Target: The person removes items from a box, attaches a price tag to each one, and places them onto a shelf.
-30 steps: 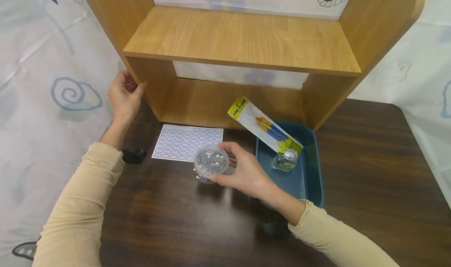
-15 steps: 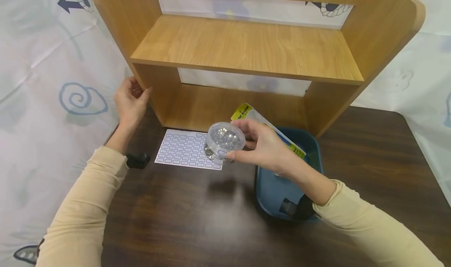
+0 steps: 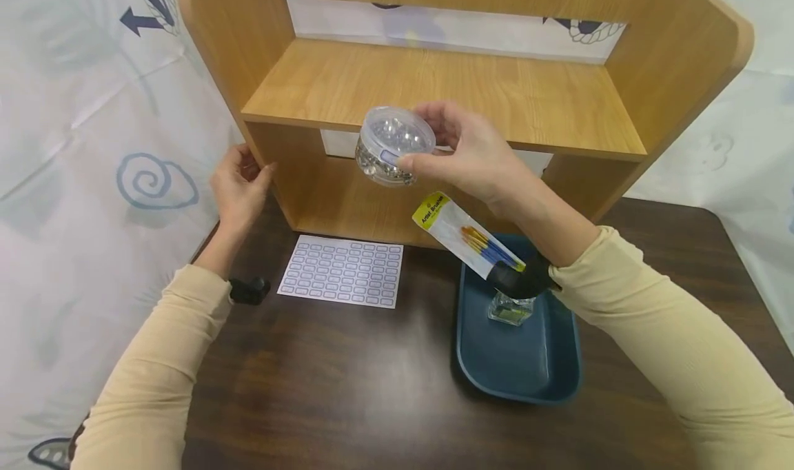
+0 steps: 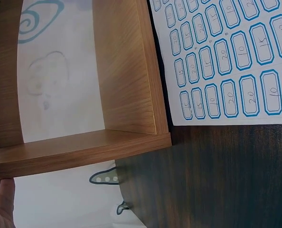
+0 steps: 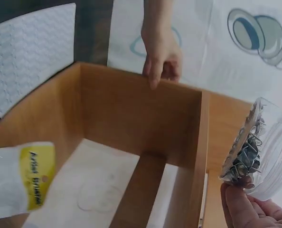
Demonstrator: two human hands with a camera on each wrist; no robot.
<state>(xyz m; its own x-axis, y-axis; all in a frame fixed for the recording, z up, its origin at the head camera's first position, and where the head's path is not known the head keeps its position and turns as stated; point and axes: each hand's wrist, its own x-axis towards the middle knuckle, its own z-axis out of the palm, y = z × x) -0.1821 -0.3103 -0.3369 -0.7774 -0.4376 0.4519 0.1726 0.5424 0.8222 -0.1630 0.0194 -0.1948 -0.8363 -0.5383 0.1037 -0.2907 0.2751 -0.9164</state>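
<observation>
In the head view my right hand (image 3: pixel 477 149) grips a clear round jar (image 3: pixel 392 146) by its lid side, thumb in front. Small shiny metal pieces fill the jar; the right wrist view shows them through the clear wall (image 5: pixel 248 156). It hangs in the air before the front edge of the middle board of a wooden shelf unit (image 3: pixel 446 91). My left hand (image 3: pixel 240 189) holds the front edge of the unit's left side panel, thumb on the inner side. Its other fingers are partly hidden behind the panel.
A sheet of handwritten labels (image 3: pixel 341 271) lies on the dark table before the shelf. At right, a blue tray (image 3: pixel 509 370) carries a pack of artist brushes (image 3: pixel 459 230) and a small glass bottle (image 3: pixel 510 311). A patterned sheet (image 3: pixel 80 249) hangs behind and beside.
My right hand has lifted the jar from low over the table, up past the label sheet to the middle board's height. My left hand stays on the side panel.
</observation>
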